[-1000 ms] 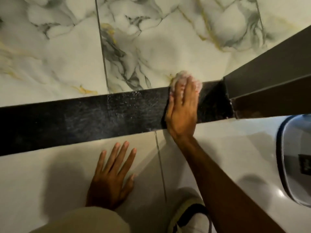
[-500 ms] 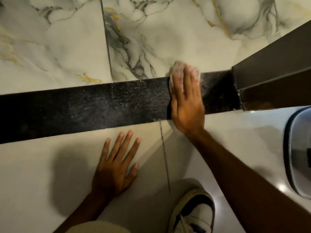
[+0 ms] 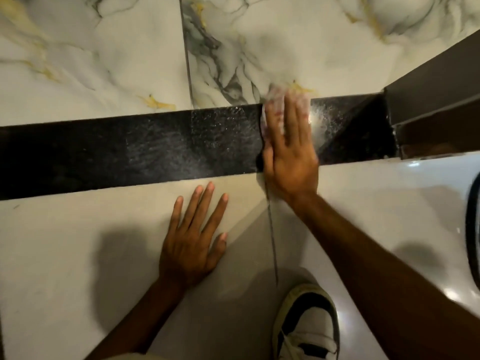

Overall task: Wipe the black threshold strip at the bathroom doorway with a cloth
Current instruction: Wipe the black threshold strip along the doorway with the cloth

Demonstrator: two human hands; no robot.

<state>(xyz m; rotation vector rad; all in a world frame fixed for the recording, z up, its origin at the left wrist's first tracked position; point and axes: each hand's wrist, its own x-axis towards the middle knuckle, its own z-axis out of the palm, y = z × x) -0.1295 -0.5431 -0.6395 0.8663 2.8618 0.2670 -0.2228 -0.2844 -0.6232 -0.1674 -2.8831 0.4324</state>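
- Cloth (image 3: 276,100) is lying flat on the black threshold strip (image 3: 155,149), toward its right end, with its far edge spilling over onto the marble-patterned tile (image 3: 91,61) beyond.
- Right hand (image 3: 289,152) is pressing down on the cloth with the palm flat and the fingers stretched out together; it is not gripping the cloth but pinning it, so most of the fabric is hiding under the hand and only a pale, blurred fringe is showing past the fingertips.
- Left hand (image 3: 193,240) is resting flat and empty on the plain cream floor tile (image 3: 65,242) just on the near side of the strip, fingers spread, seemingly bracing the person's weight.
- Hands are lying apart, the left one nearer and to the left of the right one.
- Strip itself is running across the whole doorway, meeting a dark door frame (image 3: 428,100) at the right; its surface is showing pale streaks and speckles to the left of the hand.
- Cloth is looking thin, soft and light, so it is likely bunching or sliding out unless the whole palm is bearing on it; spreading the pressure over its middle seems the best hold.
- Strip is looking hard, polished and possibly damp, so the cloth should be gliding easily.
- Black-and-white shoe (image 3: 306,326) is planted on the near tile below the right forearm.
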